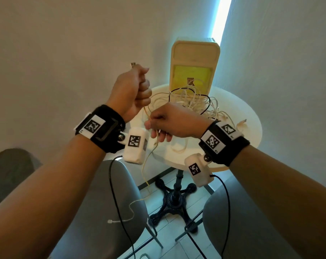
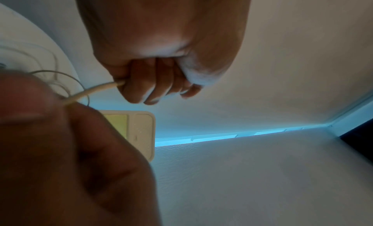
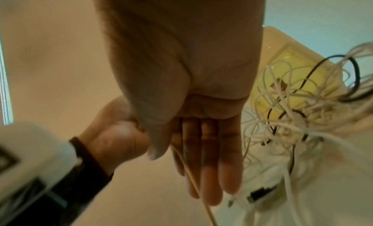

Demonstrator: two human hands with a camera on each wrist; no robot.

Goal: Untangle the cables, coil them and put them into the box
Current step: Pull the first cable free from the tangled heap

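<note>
Head view: left hand (image 1: 134, 90) is a fist round a pale cable (image 1: 146, 165), USB plug (image 1: 133, 65) sticking out the top, up and to the left of the tangle (image 1: 192, 101) on the round table (image 1: 252, 128). Right hand (image 1: 169, 122) sits lower, just in front of the tangle, thumb and forefinger pinching the same cable, other fingers loose. The cable runs near-vertical between the fists, its free end hanging past the table edge; right hand is nearer the tangle. Box (image 1: 195, 62) stands open behind the tangle. Left wrist view: cable (image 2: 95, 90) exits the fist (image 2: 153, 79) toward the blurred right hand. Right wrist view: cable (image 3: 193, 181) crosses straight fingers (image 3: 210, 157); tangle (image 3: 302, 111) to the right, box (image 3: 292, 73) behind it. Next, probably: draw it clear, then coil.
</note>
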